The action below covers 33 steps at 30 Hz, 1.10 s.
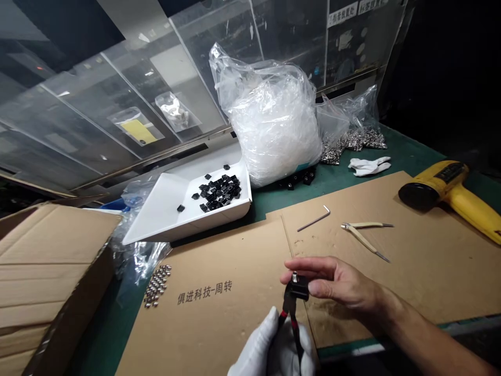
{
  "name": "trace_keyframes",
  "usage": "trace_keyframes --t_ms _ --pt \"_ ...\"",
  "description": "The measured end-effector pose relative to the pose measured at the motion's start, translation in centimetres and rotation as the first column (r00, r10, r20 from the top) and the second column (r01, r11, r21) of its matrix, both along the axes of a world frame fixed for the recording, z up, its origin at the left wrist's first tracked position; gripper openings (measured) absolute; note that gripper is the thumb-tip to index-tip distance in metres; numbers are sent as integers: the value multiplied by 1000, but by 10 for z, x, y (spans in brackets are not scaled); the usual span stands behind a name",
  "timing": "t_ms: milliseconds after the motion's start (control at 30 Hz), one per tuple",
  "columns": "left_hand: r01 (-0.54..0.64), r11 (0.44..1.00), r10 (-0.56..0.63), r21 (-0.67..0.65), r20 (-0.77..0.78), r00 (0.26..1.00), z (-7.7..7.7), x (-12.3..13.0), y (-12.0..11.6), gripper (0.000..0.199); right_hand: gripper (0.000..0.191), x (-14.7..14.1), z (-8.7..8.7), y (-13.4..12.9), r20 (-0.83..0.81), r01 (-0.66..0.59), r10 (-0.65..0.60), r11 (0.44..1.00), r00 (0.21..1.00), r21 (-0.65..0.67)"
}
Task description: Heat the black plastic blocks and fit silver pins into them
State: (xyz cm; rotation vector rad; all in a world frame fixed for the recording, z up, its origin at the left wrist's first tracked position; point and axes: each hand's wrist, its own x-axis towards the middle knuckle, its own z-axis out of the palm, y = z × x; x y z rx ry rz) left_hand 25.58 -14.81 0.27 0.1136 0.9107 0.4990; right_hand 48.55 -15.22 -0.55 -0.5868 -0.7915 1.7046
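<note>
Pliers with red-and-black handles (288, 318) stand upright at bottom center, held in a white-gloved left hand (270, 347) closed around the handles. A bare right hand (336, 282) reaches in from the lower right, thumb and forefinger pinching a small black block (298, 289) topped with a metal stud (294, 277), the block resting at the tip of the pliers. Both hands are over a cardboard sheet (219, 313) printed with Chinese characters. Small steel beads (157, 284) lie at its left edge. Right of center on the sheet are an L-shaped hex key (315, 218) and tan-handled tweezers (362, 235). A white tray (183, 209) of black blocks (217, 193) sits at center left, a bulging plastic bag (270, 120) behind it, and a yellow heat gun (450, 193) at right.
</note>
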Motion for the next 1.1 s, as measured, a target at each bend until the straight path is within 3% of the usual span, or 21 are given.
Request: trace_keyframes --t_ms 133,233,333,467,600,767,900,1000,1100 --pt "233 968 -244 91 145 959 -12 5 10 58 47 -9 -9 4 21 129 -127 988 992 -80" --pt "350 911 -383 217 133 914 -19 11 17 77 45 -16 -15 5 39 227 -224 965 974 -134" --pt "279 915 -315 291 82 946 -19 12 18 73 43 -21 -19 6 37 320 -318 932 947 -170" --pt "237 934 -284 266 151 947 -13 7 16 68 42 -26 -20 11 55 373 -369 905 928 -206" --pt "272 917 -285 291 2 959 -15 3 18 61 40 -30 -21 15 111 397 -381 890 918 -223" --pt "363 807 -326 466 -160 932 -26 -4 18 68 41 -31 -25 15 184 439 -405 872 896 -217" --pt "473 681 -366 559 -300 881 -14 -2 22 65 43 -32 -25 12 230 427 -381 881 896 -205" --pt "512 665 -319 544 -413 853 -7 3 22 59 44 -33 -25 9 253 438 -388 878 887 -191" --pt "533 660 -284 530 -480 830 -13 6 19 59 45 -34 -27 8 267 460 -408 871 873 -173"
